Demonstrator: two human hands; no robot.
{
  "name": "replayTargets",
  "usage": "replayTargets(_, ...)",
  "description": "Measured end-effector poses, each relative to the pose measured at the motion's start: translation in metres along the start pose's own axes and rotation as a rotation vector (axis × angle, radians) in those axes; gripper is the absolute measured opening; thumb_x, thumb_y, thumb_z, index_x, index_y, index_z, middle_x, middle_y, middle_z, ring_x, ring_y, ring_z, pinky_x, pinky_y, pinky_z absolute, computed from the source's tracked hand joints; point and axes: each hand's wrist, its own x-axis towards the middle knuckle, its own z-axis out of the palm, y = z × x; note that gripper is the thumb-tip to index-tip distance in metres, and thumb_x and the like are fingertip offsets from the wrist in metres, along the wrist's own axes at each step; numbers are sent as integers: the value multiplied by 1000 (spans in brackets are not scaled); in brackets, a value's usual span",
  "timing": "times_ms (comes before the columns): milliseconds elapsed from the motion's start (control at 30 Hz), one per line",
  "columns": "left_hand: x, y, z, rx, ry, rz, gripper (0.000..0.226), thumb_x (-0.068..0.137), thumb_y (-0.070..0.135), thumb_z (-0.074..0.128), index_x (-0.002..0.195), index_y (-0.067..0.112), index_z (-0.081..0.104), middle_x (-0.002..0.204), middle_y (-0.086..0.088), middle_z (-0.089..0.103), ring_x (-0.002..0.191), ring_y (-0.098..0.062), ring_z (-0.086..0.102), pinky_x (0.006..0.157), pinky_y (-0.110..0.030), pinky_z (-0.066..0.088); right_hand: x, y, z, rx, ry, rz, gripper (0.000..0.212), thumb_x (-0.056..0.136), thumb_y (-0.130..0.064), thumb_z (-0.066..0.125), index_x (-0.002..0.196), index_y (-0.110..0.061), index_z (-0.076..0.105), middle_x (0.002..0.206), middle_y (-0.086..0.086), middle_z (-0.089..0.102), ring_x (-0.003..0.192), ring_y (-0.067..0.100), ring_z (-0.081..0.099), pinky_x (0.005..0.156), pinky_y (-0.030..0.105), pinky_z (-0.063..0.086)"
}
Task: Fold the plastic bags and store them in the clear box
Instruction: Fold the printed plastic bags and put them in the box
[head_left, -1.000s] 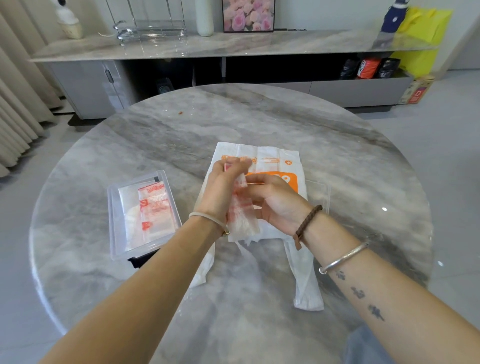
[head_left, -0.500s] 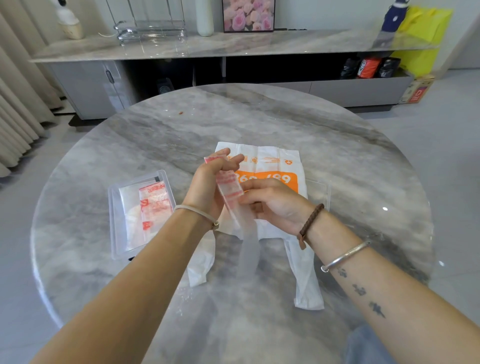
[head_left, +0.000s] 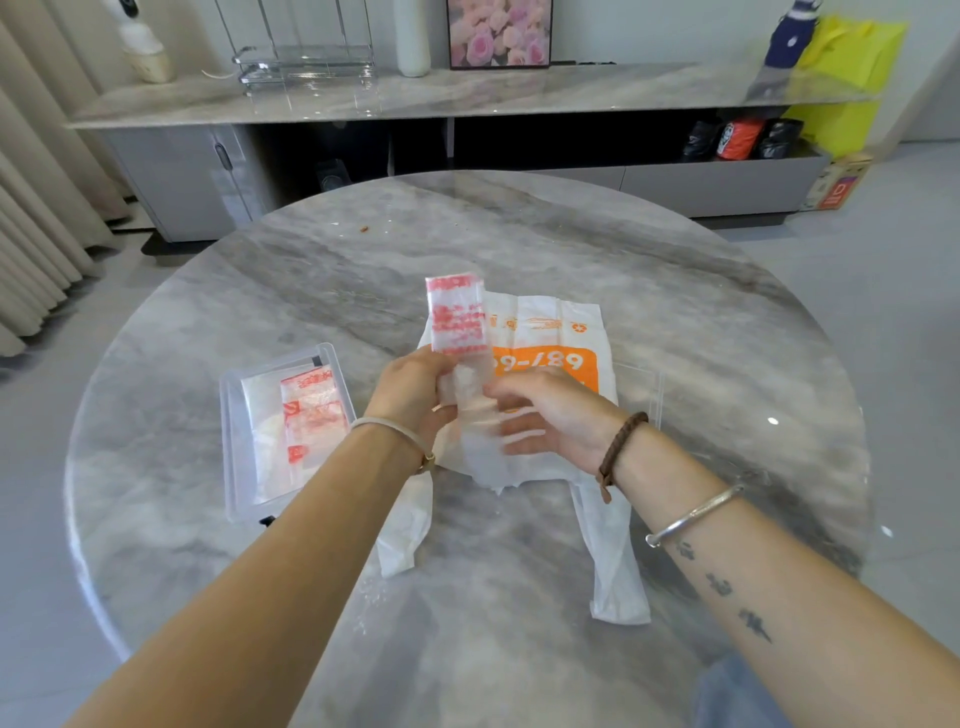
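strip (head_left: 457, 317) of crinkly red-printed plastic, pinched upright in left hand (head_left: 410, 395)

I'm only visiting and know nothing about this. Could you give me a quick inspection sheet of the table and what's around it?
Surface: round marble table, glossy and grey-veined.
Job's things: red-printed clear bag, folded into a strip and held upright above the table; white bag with orange print lying flat; clear box at the left with folded bags inside.
Clutter: small crumbs on the far side.
Hands: left hand grips the strip's lower part; right hand is at the strip too, but it is blurred and its grip is unclear.
Cables: nothing seen.
Surroundings: sideboard with flower picture; yellow bag; curtains.
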Motion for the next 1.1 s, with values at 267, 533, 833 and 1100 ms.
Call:
replayTargets(267,2,0,-7,26,55,61,30,92,-2,40,75,15,58,49,7,65,49,-8,63,42,-16,50,-4,-4,-1,129,-56,-52,22,84,1,56,66,-11,56,58,1,54,52,12,52,50,18,43)
replayTargets(533,-5,-5,2,7,-85,-63,21,92,-3,41,87,5,60,79,-10,59,53,-12,64,47,-20,53,-2,-9,-14,611,13,-17,11,93,-20,45,87,-11,49,67,7,72,48,14,64,52,20,53)
replayTargets(833,-8,-5,2,72,-138,-136,13,87,0,49,89,7,60,81,-10,59,74,-22,59,74,-33,53,-1,-9,-10,634,34,-73,13,91,-7,44,82,-8,53,77,8,65,58,16,64,60,26,54)
replayTargets(1100,-11,-7,6,115,-121,-76,39,82,-24,38,107,0,55,88,-13,58,88,-32,56,82,-39,47,1,-11,-9,431,256,-145,22,86,2,49,68,-11,53,65,3,50,50,11,49,46,19,45)
